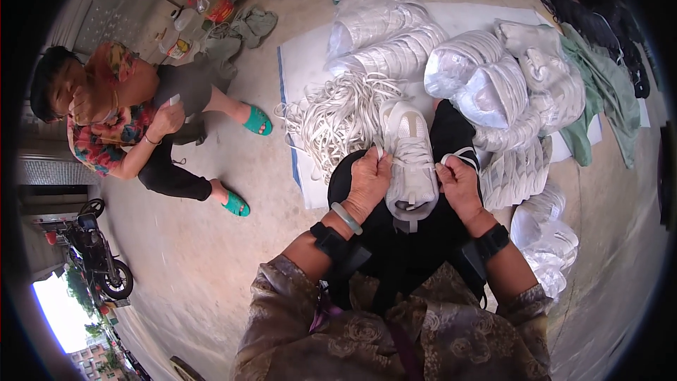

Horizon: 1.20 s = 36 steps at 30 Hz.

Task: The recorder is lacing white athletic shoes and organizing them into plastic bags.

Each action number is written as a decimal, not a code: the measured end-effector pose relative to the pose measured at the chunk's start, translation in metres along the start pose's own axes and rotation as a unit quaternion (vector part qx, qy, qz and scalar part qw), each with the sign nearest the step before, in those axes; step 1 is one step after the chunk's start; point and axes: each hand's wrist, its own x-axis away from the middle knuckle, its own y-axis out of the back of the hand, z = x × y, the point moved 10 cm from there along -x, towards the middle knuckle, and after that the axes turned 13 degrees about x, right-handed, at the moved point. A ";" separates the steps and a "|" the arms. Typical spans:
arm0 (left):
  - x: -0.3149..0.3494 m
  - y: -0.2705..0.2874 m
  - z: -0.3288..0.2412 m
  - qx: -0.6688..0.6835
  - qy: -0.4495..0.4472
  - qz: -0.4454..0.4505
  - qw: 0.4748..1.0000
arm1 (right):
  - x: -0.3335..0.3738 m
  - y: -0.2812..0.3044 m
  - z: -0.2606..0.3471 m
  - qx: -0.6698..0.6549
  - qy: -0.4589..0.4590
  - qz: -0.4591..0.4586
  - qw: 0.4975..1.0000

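A pale beige-white sneaker (409, 162) rests on my dark-clad lap, its toe pointing away from me and its heel loop toward me. On its left side my left hand (369, 182) is closed, pinching a white shoelace near the eyelets. Opposite it, my right hand (460, 185) pinches another stretch of white lace, which loops up past the fingers. The lace crosses the sneaker's tongue between both hands. Just beyond my left hand lies a big tangled heap of off-white shoelaces (338, 120).
Rows of pale shoes in clear plastic (398, 46) cover a white sheet (310, 194) ahead; more bagged shoes (546, 233) lie right. Green cloth (596, 109) drapes at far right. A seated person in green slippers (257, 121) is at left, near a parked motorcycle (99, 254).
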 end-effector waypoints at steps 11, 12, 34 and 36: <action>0.004 -0.003 0.003 0.059 0.057 0.023 0.996 | -0.001 -0.003 0.000 -0.026 -0.013 0.019 0.999; 0.004 -0.003 0.001 0.055 0.051 0.031 0.997 | -0.003 -0.003 0.003 -0.021 -0.002 0.021 1.000; 0.010 -0.065 -0.108 -0.138 -0.202 0.223 0.944 | -0.009 0.026 0.036 -0.031 0.059 -0.110 0.992; 0.015 -0.066 -0.117 -0.108 -0.225 0.234 0.940 | -0.011 0.025 0.035 -0.021 0.048 -0.101 0.993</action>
